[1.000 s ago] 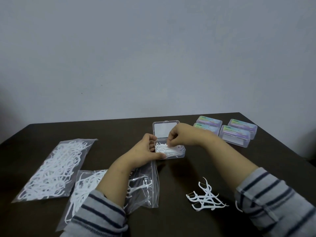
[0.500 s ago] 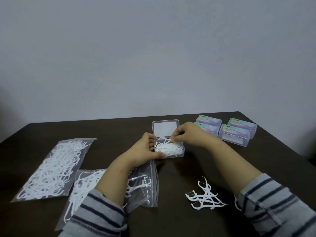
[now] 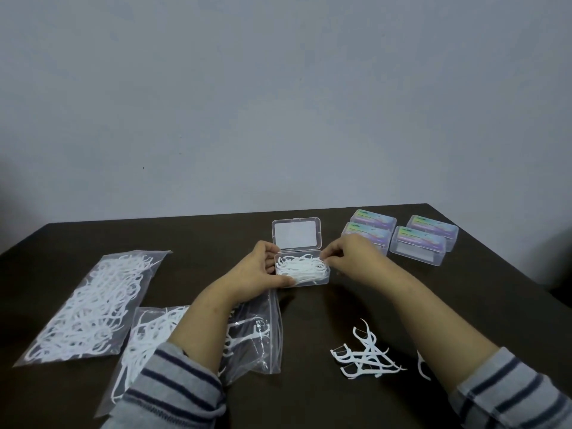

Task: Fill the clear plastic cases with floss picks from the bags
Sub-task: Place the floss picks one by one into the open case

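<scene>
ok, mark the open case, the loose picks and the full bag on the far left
open case (image 3: 322,280): head view, front right wall.
loose picks (image 3: 366,356): head view, middle of the pile.
full bag (image 3: 93,305): head view, middle of the bag.

We see the left hand (image 3: 258,270) gripping the left end of an open clear case (image 3: 301,269) packed with floss picks (image 3: 301,267), while the right hand (image 3: 349,258) pinches at its right end. Loose picks (image 3: 366,354) lie below the right forearm, and a bag (image 3: 257,342) lies under the left.
</scene>
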